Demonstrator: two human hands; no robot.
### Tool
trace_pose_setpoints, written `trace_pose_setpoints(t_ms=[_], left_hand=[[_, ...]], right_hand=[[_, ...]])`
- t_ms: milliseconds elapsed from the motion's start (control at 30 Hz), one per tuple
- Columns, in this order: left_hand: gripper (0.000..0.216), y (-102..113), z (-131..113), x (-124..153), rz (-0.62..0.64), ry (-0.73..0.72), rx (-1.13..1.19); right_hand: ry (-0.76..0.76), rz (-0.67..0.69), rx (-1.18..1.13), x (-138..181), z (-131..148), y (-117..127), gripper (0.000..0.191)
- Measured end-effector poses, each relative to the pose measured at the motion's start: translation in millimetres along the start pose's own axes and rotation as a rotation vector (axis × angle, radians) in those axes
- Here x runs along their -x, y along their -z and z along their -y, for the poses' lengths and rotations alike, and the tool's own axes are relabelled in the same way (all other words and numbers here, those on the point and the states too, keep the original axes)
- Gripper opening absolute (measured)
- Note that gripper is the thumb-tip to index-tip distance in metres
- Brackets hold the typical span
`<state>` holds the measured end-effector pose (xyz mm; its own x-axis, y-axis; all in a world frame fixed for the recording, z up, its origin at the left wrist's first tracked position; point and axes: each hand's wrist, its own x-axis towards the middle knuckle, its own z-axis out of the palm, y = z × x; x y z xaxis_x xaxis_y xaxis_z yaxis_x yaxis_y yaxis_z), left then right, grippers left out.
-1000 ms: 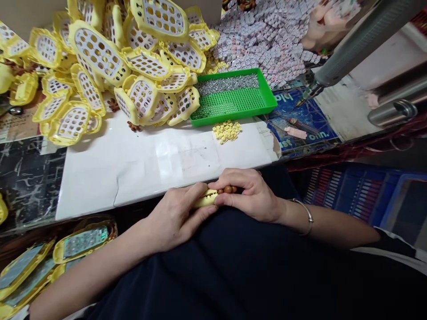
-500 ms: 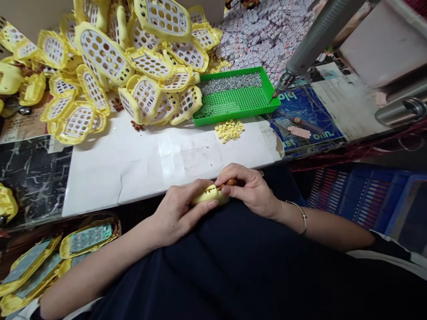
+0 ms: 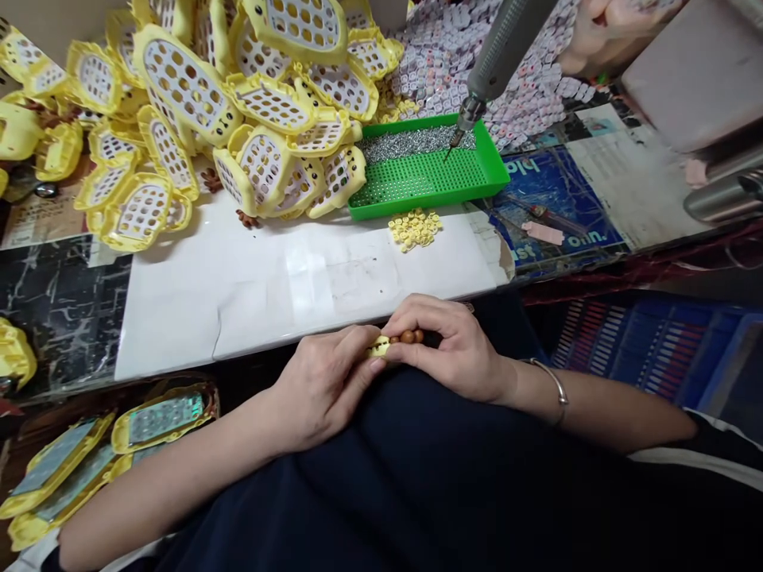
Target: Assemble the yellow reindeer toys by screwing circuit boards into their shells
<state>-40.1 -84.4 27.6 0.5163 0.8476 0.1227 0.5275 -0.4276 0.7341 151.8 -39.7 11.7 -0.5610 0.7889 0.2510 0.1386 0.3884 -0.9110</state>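
Note:
My left hand [image 3: 319, 385] and my right hand [image 3: 450, 349] meet over my lap at the near edge of the white sheet [image 3: 298, 286]. Together they grip a small pale yellow plastic piece [image 3: 380, 346] with brown beads [image 3: 408, 337] at its right end. The left fingers wrap the yellow end; the right fingers pinch the beads. Most of the piece is hidden by my fingers. A silver bracelet [image 3: 555, 383] circles my right wrist.
A big heap of yellow perforated shells [image 3: 238, 103] fills the back left. A green tray [image 3: 486, 175] holds small metal screws, with a hanging electric screwdriver [image 3: 497, 56] above it. Small yellow rings [image 3: 416, 228] lie beside it. More yellow parts [image 3: 119, 445] sit lower left.
The hanging screwdriver has swung left and now hangs over the green tray. My hands have kept hold of the yellow piece, with the brown beads showing again between the right fingers.

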Motion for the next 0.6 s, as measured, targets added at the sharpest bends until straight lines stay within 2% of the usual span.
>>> trace_pose_setpoints(t_ms=[133, 267, 500, 600], left_hand=[[0.016, 0.6, 0.2, -1.1, 0.036, 0.072, 0.046], [0.018, 2.9, 0.4, -1.6, 0.073, 0.175, 0.046], [0.019, 5.0, -1.6, -0.3, 0.171, 0.156, -0.015], [0.015, 4.6, 0.4, 2.1, 0.163, 0.104, -0.029]], right_hand=[[-0.112, 0.025, -0.066, -2.8, -2.9, -0.9, 0.006], [-0.157, 0.078, -0.087, -4.1, -4.8, 0.8, 0.011], [-0.017, 0.208, 0.102, -3.8, -2.7, 4.0, 0.016], [0.047, 0.251, 0.085, -3.8, -7.3, 4.3, 0.014]])
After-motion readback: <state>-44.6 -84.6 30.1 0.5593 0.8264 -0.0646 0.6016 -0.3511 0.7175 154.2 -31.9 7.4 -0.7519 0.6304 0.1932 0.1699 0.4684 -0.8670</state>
